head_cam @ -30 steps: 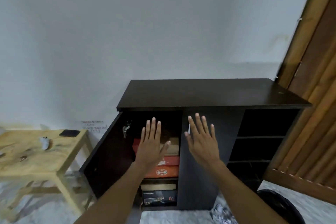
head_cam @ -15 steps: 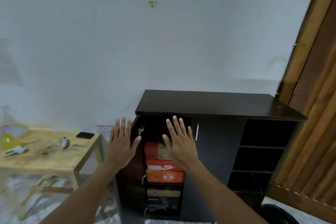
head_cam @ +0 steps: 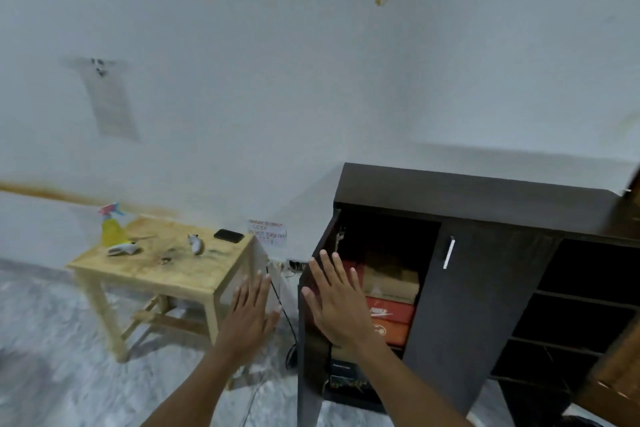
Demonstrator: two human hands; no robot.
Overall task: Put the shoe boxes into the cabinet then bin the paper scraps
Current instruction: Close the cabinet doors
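The shoe boxes (head_cam: pixel 391 302) sit stacked inside the cabinet (head_cam: pixel 485 288), right of centre, behind its half-open door (head_cam: pixel 311 340). Both the left hand (head_cam: pixel 247 319) and right hand (head_cam: pixel 341 308) are spread flat, holding nothing. With the boxes apparently stowed, push the door shut evenly, then look for paper scraps, none visible here.

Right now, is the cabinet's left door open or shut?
Open. The left door stands swung out edge-on, baring stacked shoe boxes inside the cabinet. The right door is shut.

Shoe boxes (head_cam: pixel 389 302) stacked inside the cabinet (head_cam: pixel 485 288); table (head_cam: pixel 166 270) to its left.
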